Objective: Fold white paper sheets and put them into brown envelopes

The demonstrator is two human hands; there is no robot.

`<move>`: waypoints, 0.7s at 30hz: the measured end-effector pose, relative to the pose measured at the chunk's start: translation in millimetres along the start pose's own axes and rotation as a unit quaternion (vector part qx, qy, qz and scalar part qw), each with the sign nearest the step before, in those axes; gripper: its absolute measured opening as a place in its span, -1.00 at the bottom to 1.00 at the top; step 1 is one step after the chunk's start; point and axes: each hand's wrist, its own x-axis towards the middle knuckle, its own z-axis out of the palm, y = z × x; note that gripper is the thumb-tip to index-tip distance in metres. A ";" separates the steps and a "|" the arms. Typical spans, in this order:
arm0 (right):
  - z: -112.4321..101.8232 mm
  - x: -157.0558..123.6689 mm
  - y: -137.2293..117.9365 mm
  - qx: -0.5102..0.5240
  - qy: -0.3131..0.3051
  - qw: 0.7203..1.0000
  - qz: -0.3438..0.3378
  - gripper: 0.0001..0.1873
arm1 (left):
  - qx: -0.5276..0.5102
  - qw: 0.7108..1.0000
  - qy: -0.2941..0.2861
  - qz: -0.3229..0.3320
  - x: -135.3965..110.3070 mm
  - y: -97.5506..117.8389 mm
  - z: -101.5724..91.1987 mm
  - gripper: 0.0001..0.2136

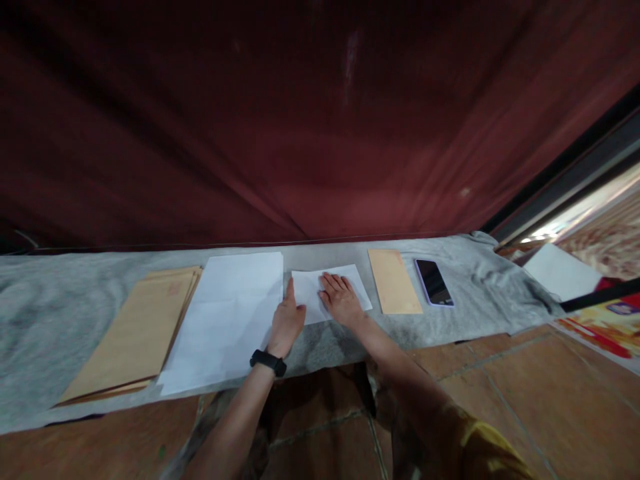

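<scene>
A folded white sheet of paper (311,308) lies on the grey cloth in front of me. My right hand (340,298) rests flat on it, fingers spread. At the sheet's left edge is my left hand (289,320), its index finger stretched forward along the edge and the thumb out to the side. A black band sits on my left wrist. Just left of that hand is a stack of white paper (225,313). To the right of the folded sheet lies a small brown envelope (395,283).
Large brown envelopes (135,327) are piled at the left on the grey cloth (25,333). A phone (434,283) in a light purple case lies right of the small envelope. Dark red fabric (320,133) hangs behind. Tiled floor (500,387) shows below.
</scene>
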 end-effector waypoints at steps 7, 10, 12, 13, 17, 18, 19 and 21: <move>-6.0 -24.5 -1.5 0.032 -0.012 0.999 -0.032 -0.47 | 0.006 1.000 -0.001 0.004 0.9 -2.4 1.6 -0.19; -7.9 -34.3 -1.8 0.055 -0.012 0.998 -0.041 -0.46 | -0.024 1.000 0.008 0.002 1.5 -2.8 1.5 -0.22; -8.9 -41.2 -3.8 0.062 -0.013 0.997 -0.046 -0.45 | -0.004 1.000 0.008 -0.004 2.8 -2.7 0.6 -0.22; -9.4 -44.6 -5.3 0.063 -0.014 0.997 -0.049 -0.43 | 0.011 1.000 0.008 -0.006 3.8 -2.7 0.1 -0.21; -12.7 -56.2 -13.2 0.064 -0.016 0.996 -0.053 -0.36 | 0.002 1.000 -0.003 0.000 8.8 -3.5 -0.6 -0.22; -14.0 -57.9 -15.3 0.066 -0.017 0.996 -0.050 -0.36 | -0.026 1.000 -0.010 0.002 9.6 -3.5 -0.2 -0.22; -15.6 -59.0 -17.4 0.069 -0.018 0.996 -0.045 -0.36 | -0.061 0.998 -0.017 0.003 9.9 -3.1 0.4 -0.21; -19.3 -58.8 -20.9 0.076 -0.021 0.996 -0.032 -0.39 | -0.135 0.990 -0.026 0.001 8.8 -0.4 1.6 -0.17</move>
